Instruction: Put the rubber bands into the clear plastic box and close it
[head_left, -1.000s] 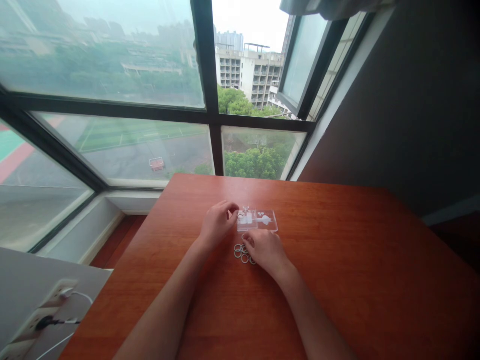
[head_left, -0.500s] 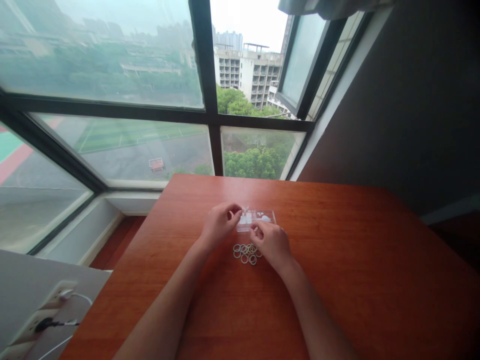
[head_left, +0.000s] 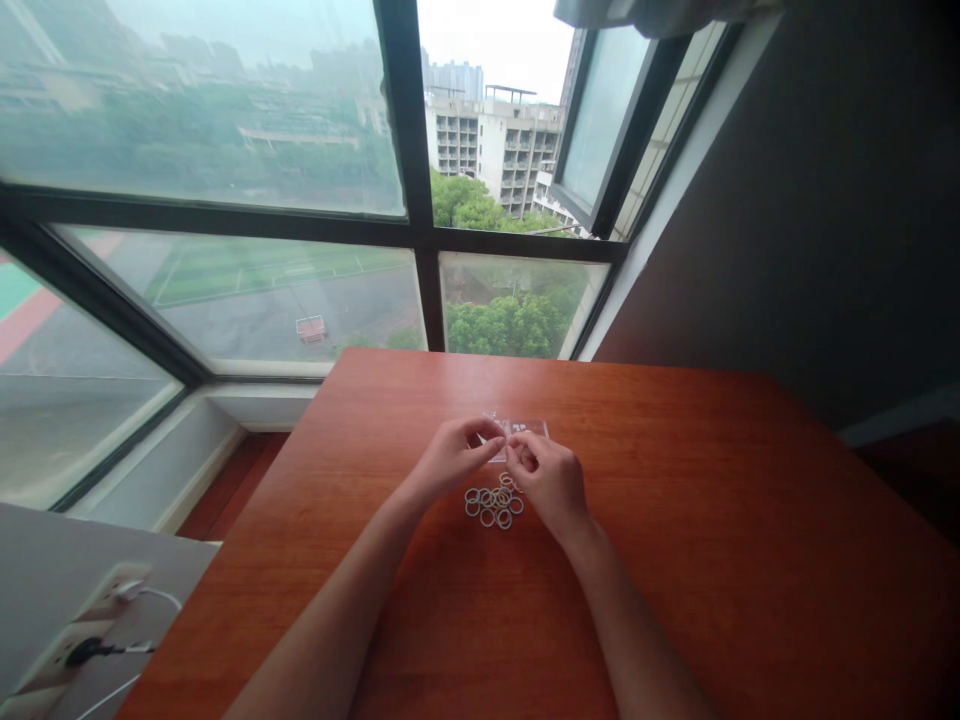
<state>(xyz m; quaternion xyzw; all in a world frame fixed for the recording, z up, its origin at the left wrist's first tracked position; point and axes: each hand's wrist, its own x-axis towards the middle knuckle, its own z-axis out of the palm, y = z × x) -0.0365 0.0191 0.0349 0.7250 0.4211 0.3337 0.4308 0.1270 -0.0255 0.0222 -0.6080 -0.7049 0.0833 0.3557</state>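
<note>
My left hand (head_left: 463, 455) and my right hand (head_left: 547, 474) come together above the table, fingertips almost touching. Thumb and fingers of each are pinched closed; whatever they hold is too small to make out. Just behind the fingers lies a clear plastic box (head_left: 538, 428) with small transparent and white pieces in it, its front partly hidden by my hands. Nearer to me, several pale rings (head_left: 488, 517) lie in a loose, overlapping cluster on the wood, some of them close under my right hand.
The reddish-brown wooden table (head_left: 675, 520) spreads out to both sides. Behind it stand dark-framed windows (head_left: 424, 238), one pane swung outward. At lower left, plugs and cables sit in a wall socket strip (head_left: 88, 640).
My left hand has moved right and slightly down toward my right hand, so the fingertips now meet. My right hand has shifted slightly, and more rings show beside it.
</note>
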